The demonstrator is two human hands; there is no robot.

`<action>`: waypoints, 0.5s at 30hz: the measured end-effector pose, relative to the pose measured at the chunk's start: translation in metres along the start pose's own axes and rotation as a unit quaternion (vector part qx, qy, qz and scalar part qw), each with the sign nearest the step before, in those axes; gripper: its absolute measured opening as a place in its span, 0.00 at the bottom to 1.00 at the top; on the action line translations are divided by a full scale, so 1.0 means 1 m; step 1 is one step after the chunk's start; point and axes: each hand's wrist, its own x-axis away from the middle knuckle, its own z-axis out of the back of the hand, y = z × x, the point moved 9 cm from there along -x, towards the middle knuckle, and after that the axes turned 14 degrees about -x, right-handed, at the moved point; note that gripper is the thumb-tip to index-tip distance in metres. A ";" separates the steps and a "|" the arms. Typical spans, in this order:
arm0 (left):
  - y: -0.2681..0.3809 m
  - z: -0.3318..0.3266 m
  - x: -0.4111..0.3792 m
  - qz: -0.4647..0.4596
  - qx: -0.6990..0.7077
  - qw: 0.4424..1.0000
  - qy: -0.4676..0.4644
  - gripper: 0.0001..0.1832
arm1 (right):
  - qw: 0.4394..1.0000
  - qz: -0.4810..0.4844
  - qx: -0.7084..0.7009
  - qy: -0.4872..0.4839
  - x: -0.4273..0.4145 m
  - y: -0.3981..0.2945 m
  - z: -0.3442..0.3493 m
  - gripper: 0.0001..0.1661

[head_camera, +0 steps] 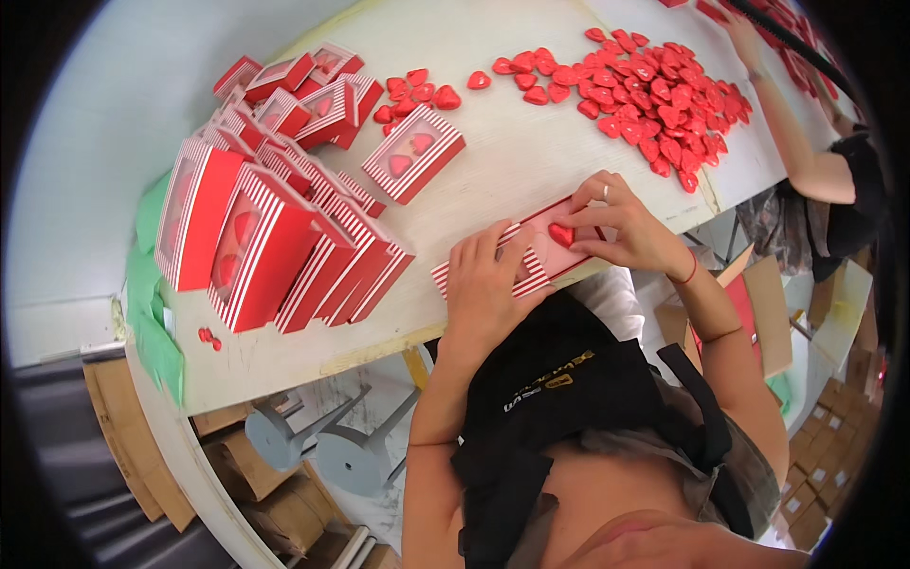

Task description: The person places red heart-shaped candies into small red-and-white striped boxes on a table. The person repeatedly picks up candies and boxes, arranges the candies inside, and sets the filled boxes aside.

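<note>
At the table's near edge lies a red box with a pink insert [542, 245], its red-and-white striped sleeve [532, 279] partly over the left end. My left hand [487, 284] grips that sleeve from above. Between the thumb and fingers of my right hand [618, 224] is a red foil-wrapped heart [561, 235], held at the insert. The sleeve hides the left part of the box. Beyond it rests a closed striped box [414, 154] whose clear window shows two hearts.
Stacked striped boxes [266, 242] crowd the left of the white table [490, 156]. A large pile of red hearts [661, 99] lies at the back right, with a smaller group [419, 92] at the back. Another person's arm [789, 135] reaches in at right. Cardboard boxes [284, 508] stand below.
</note>
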 end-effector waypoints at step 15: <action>-0.010 0.003 0.006 -0.013 -0.037 0.999 0.015 0.39 | 0.980 -0.070 0.060 0.176 0.036 0.008 0.052 0.21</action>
